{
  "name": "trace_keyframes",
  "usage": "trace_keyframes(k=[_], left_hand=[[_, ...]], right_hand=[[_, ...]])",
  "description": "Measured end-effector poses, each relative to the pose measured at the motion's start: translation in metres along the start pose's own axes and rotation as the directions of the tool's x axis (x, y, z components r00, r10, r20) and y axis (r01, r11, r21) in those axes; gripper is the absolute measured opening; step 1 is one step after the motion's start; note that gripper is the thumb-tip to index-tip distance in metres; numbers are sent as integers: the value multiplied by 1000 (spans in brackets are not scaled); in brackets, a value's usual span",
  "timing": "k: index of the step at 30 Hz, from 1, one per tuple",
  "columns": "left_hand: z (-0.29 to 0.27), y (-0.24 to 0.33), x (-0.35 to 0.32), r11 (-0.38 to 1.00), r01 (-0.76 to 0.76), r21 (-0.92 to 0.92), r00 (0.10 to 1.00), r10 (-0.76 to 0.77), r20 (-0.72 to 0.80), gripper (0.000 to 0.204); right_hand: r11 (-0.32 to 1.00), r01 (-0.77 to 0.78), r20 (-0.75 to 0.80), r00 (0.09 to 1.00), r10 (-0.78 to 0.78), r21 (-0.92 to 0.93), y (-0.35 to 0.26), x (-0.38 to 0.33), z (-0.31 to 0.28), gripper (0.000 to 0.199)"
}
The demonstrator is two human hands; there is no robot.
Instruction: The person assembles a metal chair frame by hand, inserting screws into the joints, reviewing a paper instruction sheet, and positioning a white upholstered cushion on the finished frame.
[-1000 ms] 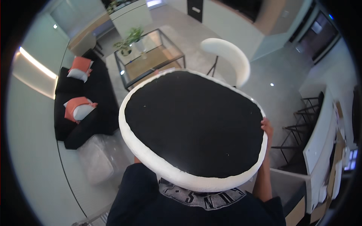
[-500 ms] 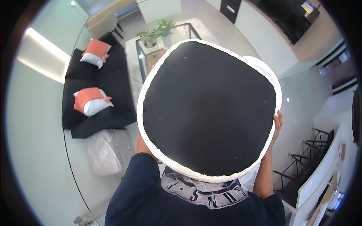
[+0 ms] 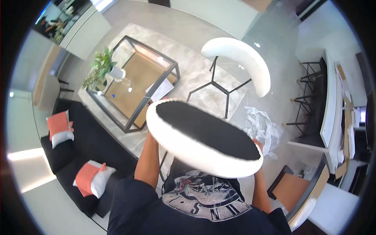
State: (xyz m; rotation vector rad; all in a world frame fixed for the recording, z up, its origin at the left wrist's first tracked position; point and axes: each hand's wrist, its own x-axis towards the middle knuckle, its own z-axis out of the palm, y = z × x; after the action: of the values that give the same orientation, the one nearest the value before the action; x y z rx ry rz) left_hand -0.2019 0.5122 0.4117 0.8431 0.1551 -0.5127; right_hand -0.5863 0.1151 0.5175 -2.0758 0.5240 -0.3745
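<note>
In front of my chest I hold up a rounded chair seat cushion [image 3: 203, 135], white and fluffy around its side, with a flat black underside turned up and tilted away from me. My right hand [image 3: 257, 144] grips its right end, the fingertips showing at the rim. At the left end my left forearm [image 3: 147, 162] runs up behind the cushion; the fingers of that hand are hidden. Beyond the cushion stands a chair frame [image 3: 220, 87] with thin dark metal legs and a curved white fluffy backrest [image 3: 243, 58]. No seat is on the frame.
A glass coffee table [image 3: 150, 64] with potted plants [image 3: 102, 64] stands ahead on the left. Left of me is a black sofa [image 3: 92, 135] with coral and white pillows. Crumpled clear plastic [image 3: 264, 129] lies on the floor at right, near a brown-seated chair [image 3: 291, 186].
The cushion has come down and tipped, so its black underside now looks narrow. My view has turned right, bringing the chair frame, backrest and plastic into sight.
</note>
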Motion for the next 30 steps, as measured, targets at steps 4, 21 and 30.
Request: trace_keyframes(k=[4, 21, 30], left_hand=[[66, -17, 20, 953, 154, 259, 987, -135, -90, 64], [59, -191, 308, -6, 273, 962, 961, 35, -273, 103], [32, -289, 461, 12, 157, 987, 987, -16, -157, 97]], right_hand=[[803, -595, 152, 797, 584, 37, -39, -7, -18, 79], [325, -559, 69, 570, 819, 763, 274, 188, 122, 58], [464, -527, -23, 643, 765, 712, 409, 275, 174, 63]])
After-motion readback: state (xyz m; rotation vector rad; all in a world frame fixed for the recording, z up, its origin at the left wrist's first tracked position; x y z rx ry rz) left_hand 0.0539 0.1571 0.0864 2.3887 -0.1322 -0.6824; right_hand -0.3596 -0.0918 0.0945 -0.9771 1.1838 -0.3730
